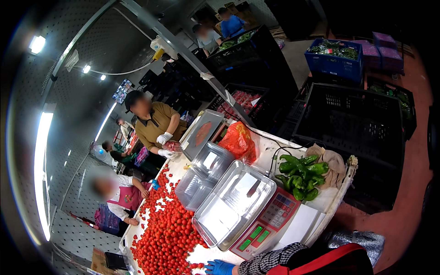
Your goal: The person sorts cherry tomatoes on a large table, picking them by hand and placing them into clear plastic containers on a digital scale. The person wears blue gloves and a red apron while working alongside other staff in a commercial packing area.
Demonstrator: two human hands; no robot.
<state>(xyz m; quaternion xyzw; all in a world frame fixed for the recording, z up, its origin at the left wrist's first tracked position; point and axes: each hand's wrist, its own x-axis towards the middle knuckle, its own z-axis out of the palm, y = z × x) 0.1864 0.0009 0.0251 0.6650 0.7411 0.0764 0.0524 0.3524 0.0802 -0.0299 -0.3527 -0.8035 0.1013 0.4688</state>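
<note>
My left hand [219, 267], in a blue glove, reaches in at the lower edge, with its checked sleeve coming from the right. Its fingers look stretched out and hold nothing that I can make out. They lie beside a few loose cherry tomatoes at the edge of a large heap of red cherry tomatoes [172, 233] on the white table [201, 254]. Just beyond the hand stands a red and silver scale [270, 220] with lit green displays. A clear plastic container [238, 201] rests on its pan. My right hand is out of view.
Stacked clear containers [204, 178], a red plastic bag [239, 142], green peppers [300, 176] and a second scale [201, 133] share the table. Two co-workers stand across it; one in white gloves [165, 138] holds a filled pack. Black crates [348, 114] stand right.
</note>
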